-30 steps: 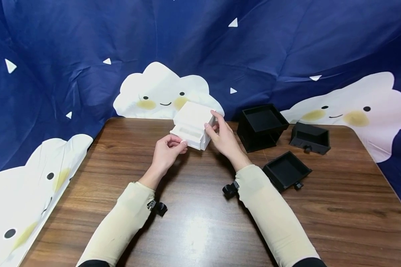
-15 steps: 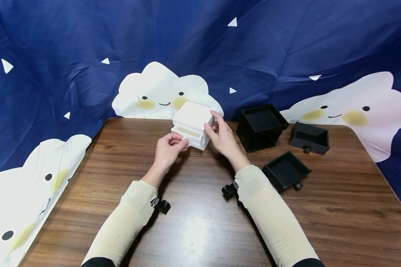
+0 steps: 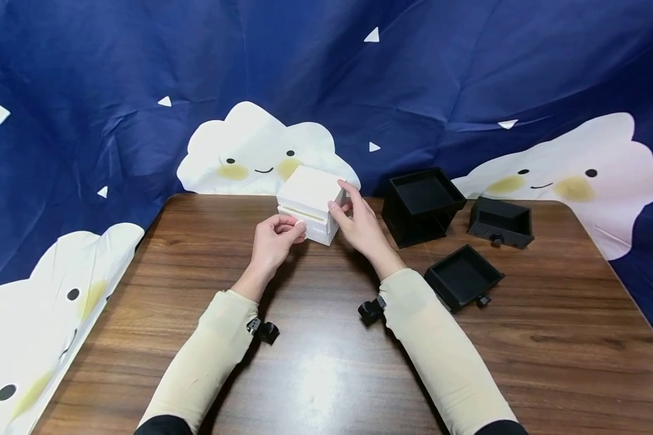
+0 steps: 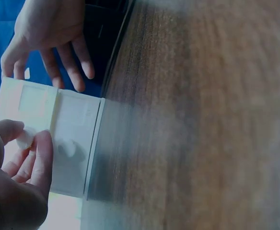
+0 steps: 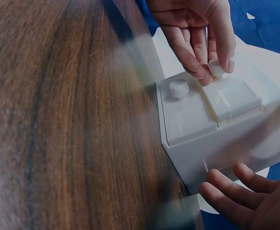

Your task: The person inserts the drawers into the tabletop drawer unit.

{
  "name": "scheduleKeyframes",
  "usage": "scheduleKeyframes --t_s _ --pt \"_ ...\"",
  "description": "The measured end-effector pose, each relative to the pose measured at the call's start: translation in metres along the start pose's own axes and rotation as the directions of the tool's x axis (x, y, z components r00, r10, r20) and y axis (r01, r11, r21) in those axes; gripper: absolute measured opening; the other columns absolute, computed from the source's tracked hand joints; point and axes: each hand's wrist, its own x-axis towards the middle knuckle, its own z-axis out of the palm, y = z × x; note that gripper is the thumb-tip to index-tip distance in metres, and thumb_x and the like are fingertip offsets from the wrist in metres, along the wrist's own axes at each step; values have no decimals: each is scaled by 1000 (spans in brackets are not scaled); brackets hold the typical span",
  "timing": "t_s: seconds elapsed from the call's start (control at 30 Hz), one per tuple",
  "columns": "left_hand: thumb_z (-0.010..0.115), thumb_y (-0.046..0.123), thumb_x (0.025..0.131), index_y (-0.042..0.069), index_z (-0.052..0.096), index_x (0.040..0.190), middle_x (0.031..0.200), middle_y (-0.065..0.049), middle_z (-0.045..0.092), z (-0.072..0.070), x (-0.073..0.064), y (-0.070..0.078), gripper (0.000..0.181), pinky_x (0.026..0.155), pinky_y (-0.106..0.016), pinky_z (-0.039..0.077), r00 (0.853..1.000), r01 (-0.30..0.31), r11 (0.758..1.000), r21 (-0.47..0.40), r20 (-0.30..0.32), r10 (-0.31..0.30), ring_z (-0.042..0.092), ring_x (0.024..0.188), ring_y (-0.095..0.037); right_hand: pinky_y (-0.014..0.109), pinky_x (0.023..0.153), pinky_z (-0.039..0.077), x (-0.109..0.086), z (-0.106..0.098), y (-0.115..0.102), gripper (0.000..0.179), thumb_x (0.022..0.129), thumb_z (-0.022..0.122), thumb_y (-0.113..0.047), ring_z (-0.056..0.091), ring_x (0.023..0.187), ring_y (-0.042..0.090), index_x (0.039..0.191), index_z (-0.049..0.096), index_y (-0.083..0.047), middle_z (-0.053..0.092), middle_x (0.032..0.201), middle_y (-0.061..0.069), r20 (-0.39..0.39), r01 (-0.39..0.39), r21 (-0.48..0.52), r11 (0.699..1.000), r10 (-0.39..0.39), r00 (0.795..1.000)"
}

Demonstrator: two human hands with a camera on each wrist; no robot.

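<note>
Hanging beyond a brown, wood-grained table, a dark blue curtain carries printed white triangles and smiling clouds. With the white box as the dial's centre in the head view, one cloud shows at 11 o'clock and a patch of glare on the tabletop at 6.

The box sits near the table's far edge, turned slightly askew, its top plain and smooth. Two drawers are stacked in its front, each with a round white knob. The upper drawer stands out a little; the lower drawer looks flush. At 8 o'clock the left hand pinches the upper knob between thumb and fingertips. At 4 the right hand rests against the box's side, fingers spread and loosely extended.

The upper drawer's opening is a thin slit, too narrow to tell what lies inside. At 3 o'clock stands a black casing with a recessed top. Farther out at 3 rests a small black drawer; a second black drawer lies at 4, its flat floor in sight.
</note>
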Motion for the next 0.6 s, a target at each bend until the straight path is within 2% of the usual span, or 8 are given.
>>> scheduleKeyframes --t_s 0.4,0.6 --pt "77 -1 96 -6 69 99 74 4 70 4 5 1 9 70 -24 65 1000 -1 1000 -8 -11 1 73 67 -8 41 91 50 -1 0 -3 59 110 62 -35 60 103 32 163 43 -18 62 120 20 -4 5 3 1000 -5 1000" --pt "77 0 97 -6 70 100 74 4 71 4 6 -1 10 70 -22 64 1000 6 1000 -4 -4 -6 74 68 -9 43 92 51 -1 -1 -3 61 110 61 -36 60 104 32 164 42 -18 62 121 20 -2 1 -14 1000 -1 1000"
